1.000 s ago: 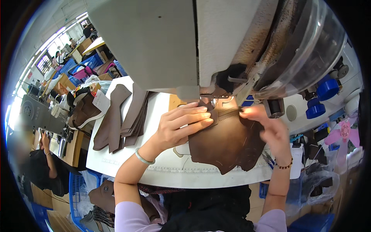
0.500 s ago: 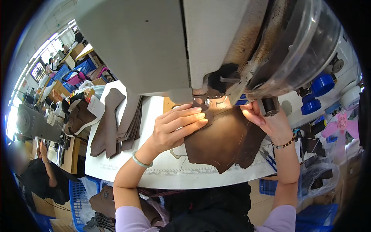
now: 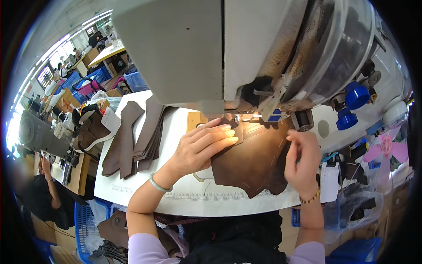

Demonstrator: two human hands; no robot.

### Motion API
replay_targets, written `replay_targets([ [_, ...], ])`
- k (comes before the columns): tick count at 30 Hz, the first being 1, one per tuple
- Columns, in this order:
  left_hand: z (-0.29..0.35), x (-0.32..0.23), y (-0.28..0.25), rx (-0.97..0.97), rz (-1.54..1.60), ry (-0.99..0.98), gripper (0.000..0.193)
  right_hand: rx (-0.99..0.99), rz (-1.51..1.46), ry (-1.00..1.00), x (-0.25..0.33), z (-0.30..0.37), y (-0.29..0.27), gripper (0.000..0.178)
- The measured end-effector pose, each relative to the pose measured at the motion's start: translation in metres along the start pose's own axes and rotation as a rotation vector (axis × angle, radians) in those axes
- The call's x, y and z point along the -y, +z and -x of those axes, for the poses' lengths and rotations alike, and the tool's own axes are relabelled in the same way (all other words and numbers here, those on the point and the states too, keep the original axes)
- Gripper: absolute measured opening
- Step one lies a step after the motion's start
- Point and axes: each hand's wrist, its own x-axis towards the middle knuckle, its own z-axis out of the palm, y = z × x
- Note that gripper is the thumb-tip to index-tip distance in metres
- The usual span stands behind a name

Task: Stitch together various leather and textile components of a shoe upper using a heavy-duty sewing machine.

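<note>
A large brown leather piece with stitched lines lies on the white machine table, its far edge under the sewing machine head. My left hand rests on its left side, fingers stretched out and pressing a smaller brown piece near the needle area. Over the large piece's right edge is my right hand, raised a little with its fingers curled in. Whether anything sits inside those fingers is hidden.
Left of my hands lie narrow brown leather pieces, some stacked. A brown shoe stands beyond them. Blue knobs and a pink fan are at right. A blue basket stands below the table; a person sits far left.
My right hand has come off the far right of the leather piece and drawn back toward me, its fingers curling. My left hand stays on the piece. The view has shifted slightly.
</note>
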Motion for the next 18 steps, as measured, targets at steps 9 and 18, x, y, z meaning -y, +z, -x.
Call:
replay_targets([
  [9, -0.006, -0.004, -0.008, 0.052, -0.057, 0.021, 0.026, 0.242, -0.008, -0.431, -0.009, -0.008, 0.025, 0.041],
  [18, -0.006, -0.006, -0.009, 0.077, -0.143, 0.061, 0.029, 0.084, -0.071, -0.443, -0.011, -0.014, 0.036, 0.029],
])
